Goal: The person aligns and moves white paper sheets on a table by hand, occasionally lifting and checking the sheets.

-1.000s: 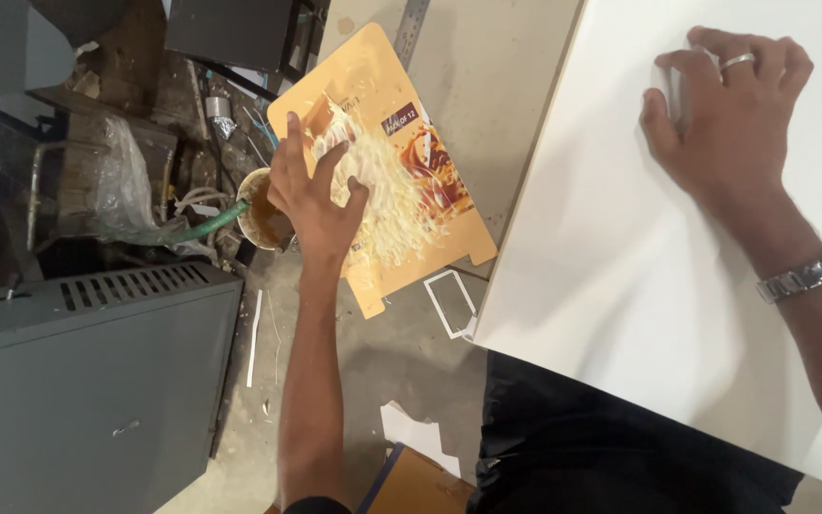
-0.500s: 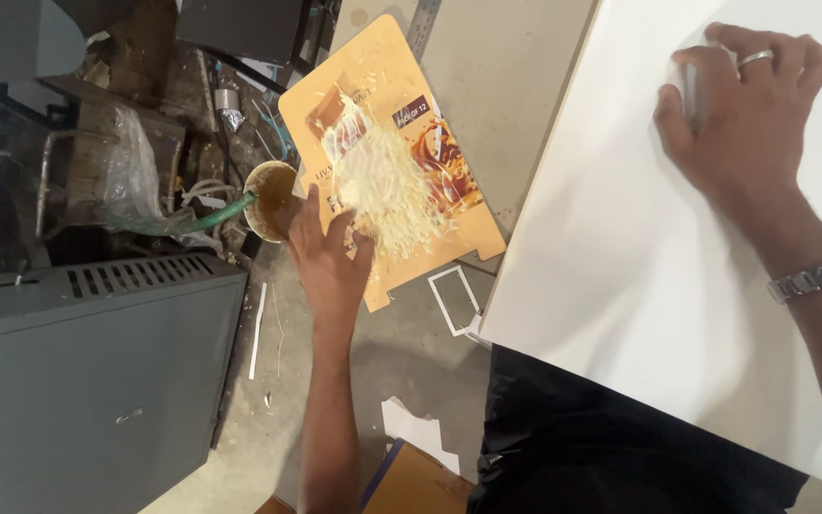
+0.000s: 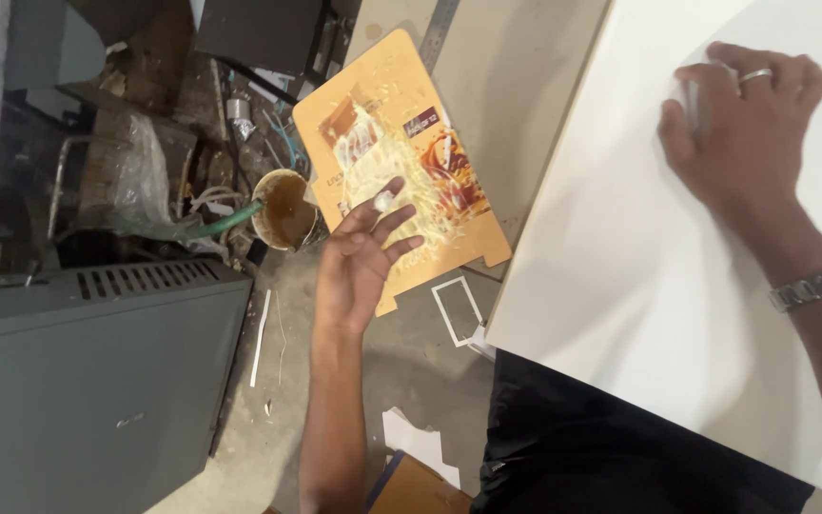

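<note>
**A:** Only the head view to go on. The left hand (image 3: 359, 262) was down over the floor with its fingers (image 3: 394, 227) spread, holding nothing, and a pale blob sat on one fingertip. It hovered at the lower edge of a flattened orange cardboard carton (image 3: 401, 167) smeared with pale yellowish paste (image 3: 387, 176), stringy and glossy-looking. The carton lay on the concrete floor (image 3: 516, 67) just beside the white board (image 3: 639, 266), partly tucked under its edge.

**B:** And the right hand (image 3: 739, 128)?

**A:** Pressed flat on the white board, fingers curled over something small and pale; couldn't tell what it was. Ring on one finger, metal watch (image 3: 820, 284) on the wrist. The board looked smooth and matte, with a sharp straight edge.

**B:** Any tips for scooping that stuff?

**A:** I'd judge small dabs on one or two fingertips work best, taken from the thick middle so it doesn't drip. A round tub of brown liquid (image 3: 284, 207) sat touching the carton's left side, so I'd keep the wrist clear. A grey metal cabinet (image 3: 97, 381) with vent slots stood well apart.
</note>
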